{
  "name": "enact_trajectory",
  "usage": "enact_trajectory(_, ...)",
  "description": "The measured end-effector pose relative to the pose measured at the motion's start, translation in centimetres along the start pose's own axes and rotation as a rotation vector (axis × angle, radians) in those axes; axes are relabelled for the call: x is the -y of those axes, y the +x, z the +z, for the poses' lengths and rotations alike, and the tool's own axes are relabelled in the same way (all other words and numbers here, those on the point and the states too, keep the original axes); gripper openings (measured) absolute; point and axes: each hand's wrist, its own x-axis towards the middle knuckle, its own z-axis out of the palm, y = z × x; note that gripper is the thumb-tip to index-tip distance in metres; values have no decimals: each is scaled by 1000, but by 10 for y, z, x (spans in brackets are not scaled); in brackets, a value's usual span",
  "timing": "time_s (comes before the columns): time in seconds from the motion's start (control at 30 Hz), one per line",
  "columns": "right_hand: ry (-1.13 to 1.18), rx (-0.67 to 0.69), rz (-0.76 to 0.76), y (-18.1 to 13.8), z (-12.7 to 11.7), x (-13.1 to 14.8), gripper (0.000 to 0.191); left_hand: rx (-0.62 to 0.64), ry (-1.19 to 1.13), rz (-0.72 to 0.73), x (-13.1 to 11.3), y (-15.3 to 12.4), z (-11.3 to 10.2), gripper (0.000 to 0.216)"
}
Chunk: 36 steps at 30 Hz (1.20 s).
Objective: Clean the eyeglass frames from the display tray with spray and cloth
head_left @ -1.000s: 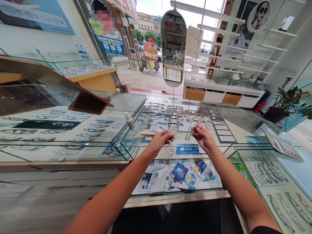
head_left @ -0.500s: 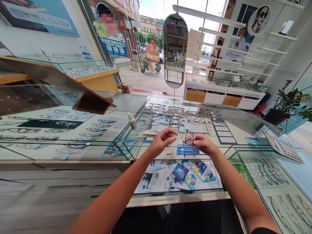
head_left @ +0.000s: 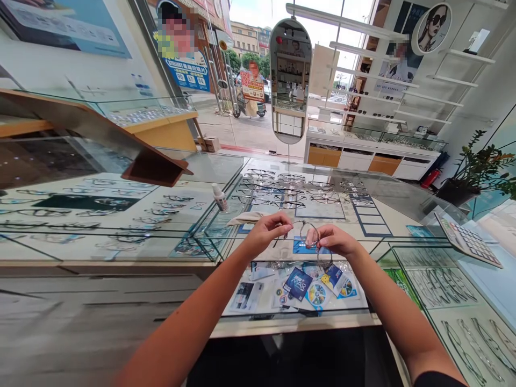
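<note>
A pair of round, thin-rimmed eyeglasses (head_left: 324, 258) is held up over the glass counter, one lens above the other. My right hand (head_left: 337, 239) pinches the frame between thumb and fingers, near its middle. With thumb and fingertips, my left hand (head_left: 271, 231) grips the eyeglasses at a temple on the left. Beneath the lenses lies a blue card (head_left: 303, 245), partly covered. A beige cloth (head_left: 245, 217) rests just behind my left hand, and a small white spray bottle (head_left: 220, 198) stands beyond it.
Several eyeglasses (head_left: 288, 201) lie in rows on the countertop (head_left: 342, 228) ahead. A calculator (head_left: 467, 240) sits at the right, above another display case (head_left: 433, 279). An oval mirror (head_left: 291, 80) stands behind the counter. A brown sloping board (head_left: 100, 134) juts in from the left.
My left hand has closed on a temple of the eyeglasses, where its fingers were apart from it before. The eyeglasses have turned, and their lenses now face me more.
</note>
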Motion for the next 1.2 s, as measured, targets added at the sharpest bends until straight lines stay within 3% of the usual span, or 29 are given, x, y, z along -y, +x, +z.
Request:
enact_trajectory(0.2, 42, 54, 4, -4, -7, 0, 43, 50, 48, 46, 3, 0, -2, 33)
enact_trajectory(0.43, 238, 9, -24, -2, -11, -11, 39, 66, 110, 3, 8, 0, -3, 31)
enact_trajectory(0.53, 264, 18, -29, -3, -11, -9, 37, -121, 177, 66, 12, 3, -7, 28)
enact_trajectory(0.7, 302, -32, -123, -11, -12, 6, 39, -885, 543, 268, 17, 8, -35, 8)
enact_trajectory(0.77, 313, -86, -156, -16, -15, 14, 41, -1151, 641, 280, 18, 10, -51, 17)
enact_trajectory(0.83, 327, -161, -190, -22, -20, 21, 46, -1324, 662, 242, 23, 13, -68, 33)
enact_trajectory(0.93, 371, -285, -270, -27, -28, 29, 51, -1380, 630, 128, 34, 19, -90, 52)
enact_trajectory(1.07, 455, -379, -364, -27, -34, 34, 51, -1303, 513, -58, 51, 27, -109, 67)
enact_trajectory(1.2, 515, -428, -395, -21, -38, 36, 47, -1205, 450, -132, 62, 31, -116, 69)
